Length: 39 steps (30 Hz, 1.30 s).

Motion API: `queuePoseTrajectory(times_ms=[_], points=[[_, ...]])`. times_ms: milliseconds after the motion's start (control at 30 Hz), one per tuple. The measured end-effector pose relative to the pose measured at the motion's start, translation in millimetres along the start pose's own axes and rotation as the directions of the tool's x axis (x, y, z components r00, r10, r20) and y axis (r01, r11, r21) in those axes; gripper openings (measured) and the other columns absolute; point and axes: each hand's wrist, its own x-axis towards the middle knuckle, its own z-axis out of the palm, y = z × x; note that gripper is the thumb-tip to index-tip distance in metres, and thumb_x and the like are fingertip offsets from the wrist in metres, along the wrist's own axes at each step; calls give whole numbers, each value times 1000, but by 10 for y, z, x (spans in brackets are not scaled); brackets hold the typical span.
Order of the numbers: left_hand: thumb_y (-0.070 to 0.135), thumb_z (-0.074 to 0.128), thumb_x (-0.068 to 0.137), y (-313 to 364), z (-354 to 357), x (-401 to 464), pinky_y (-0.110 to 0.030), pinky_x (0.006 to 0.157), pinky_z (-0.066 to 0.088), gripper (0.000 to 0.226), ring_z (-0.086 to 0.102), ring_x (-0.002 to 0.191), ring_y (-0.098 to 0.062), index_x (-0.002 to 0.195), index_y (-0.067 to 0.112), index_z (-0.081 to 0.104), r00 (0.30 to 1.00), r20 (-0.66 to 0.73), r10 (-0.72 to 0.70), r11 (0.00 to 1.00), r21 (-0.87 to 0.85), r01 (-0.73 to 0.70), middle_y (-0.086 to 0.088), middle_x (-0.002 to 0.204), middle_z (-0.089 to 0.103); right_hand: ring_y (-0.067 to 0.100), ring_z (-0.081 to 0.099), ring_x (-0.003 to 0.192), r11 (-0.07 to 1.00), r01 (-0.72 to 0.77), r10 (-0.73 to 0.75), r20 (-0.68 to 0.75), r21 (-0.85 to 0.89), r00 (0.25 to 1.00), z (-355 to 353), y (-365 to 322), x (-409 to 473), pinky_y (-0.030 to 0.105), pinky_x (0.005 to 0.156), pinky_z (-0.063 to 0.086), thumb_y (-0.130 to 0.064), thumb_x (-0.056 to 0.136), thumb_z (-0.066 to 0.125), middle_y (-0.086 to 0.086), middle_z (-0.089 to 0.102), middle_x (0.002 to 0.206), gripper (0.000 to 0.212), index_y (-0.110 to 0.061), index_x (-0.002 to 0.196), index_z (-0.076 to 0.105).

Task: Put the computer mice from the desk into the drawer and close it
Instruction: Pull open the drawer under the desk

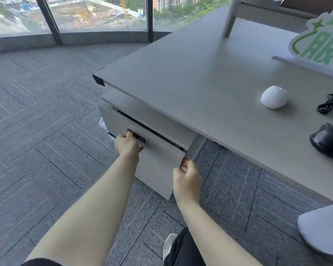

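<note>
A white mouse (pixel 274 97) lies on the grey desk (pixel 190 77) toward the right. A black wired mouse (pixel 328 142) sits near the desk's right front edge, its coiled cable (pixel 330 105) behind it. Below the desk's left corner, the grey drawer (pixel 158 164) stands a little way out, a dark gap showing along its top. My left hand (pixel 127 144) hooks its fingers into the black handle recess (pixel 136 135). My right hand (pixel 187 179) grips the drawer front's right edge. The drawer's inside is hidden.
A green-and-white sign (pixel 319 41) stands on a white base at the desk's back right. A grey monitor riser (pixel 261 12) sits at the back. A pale chair seat (pixel 323 229) is at lower right. Grey carpet lies to the left, with windows beyond.
</note>
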Motion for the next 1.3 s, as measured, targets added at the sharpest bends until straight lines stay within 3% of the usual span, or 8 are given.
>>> queuePoseTrajectory(times_ms=[167,333,533,633,767,1033,1167,1300], points=[[22,45,98,-159,-598,-199,-51,78,59,17,54,99,-26,98,6,51,1000,-7,1,1000,-8,-1,-14,107,53,1,65,74,994,84,-76,111,-67,991,-98,60,-370,13,60,47,-42,88,62,-10,71,81,21,-22,90,68],[14,46,97,-250,-1272,-433,-54,82,57,17,56,103,-32,82,8,52,999,-46,-25,995,-101,20,-10,93,56,4,66,73,969,202,-131,393,-144,910,-171,66,-774,16,59,50,-46,83,67,-9,71,77,25,-21,84,70],[13,48,98,-357,-2035,-705,-46,75,55,13,58,117,-32,103,2,54,996,-75,-40,983,-180,26,-13,112,57,5,61,62,941,289,-118,630,-175,767,-124,-12,-1268,24,56,49,-50,73,72,-5,72,69,28,-23,75,69],[13,50,97,-412,-2346,-769,-44,67,60,13,60,117,-32,100,2,57,995,-83,-53,982,-183,37,-14,112,61,2,60,60,920,348,-133,693,-179,708,-82,-68,-1490,19,54,47,-46,74,75,-5,71,70,24,-23,74,68],[13,52,96,-480,-2662,-818,-39,52,61,14,62,115,-33,99,1,60,995,-84,-51,983,-181,35,-20,122,64,11,65,74,905,386,-124,758,-178,641,-32,-101,-1732,29,66,55,-46,74,75,-4,72,80,27,-20,79,69],[17,51,97,-481,-2927,-977,-47,70,59,29,63,100,-33,119,-2,55,988,-146,-40,999,-21,37,-19,118,60,9,64,80,884,431,-112,813,-181,572,-55,-174,-1935,23,68,53,-46,78,72,-4,71,90,30,-18,90,69],[19,42,92,-221,-2773,-1166,-53,95,47,37,55,113,-41,124,3,51,909,-248,334,868,456,-194,-23,128,55,15,65,82,892,418,-143,768,-173,624,-251,-296,-1783,35,73,55,-57,82,59,-3,71,86,39,-19,90,69],[15,43,95,224,-2124,-1643,-43,95,41,33,51,120,-33,125,6,55,745,-34,666,641,537,-548,-17,131,54,19,64,75,889,427,-270,564,-166,780,-721,-508,-1329,39,70,53,-37,88,54,0,71,77,25,-17,84,68]])
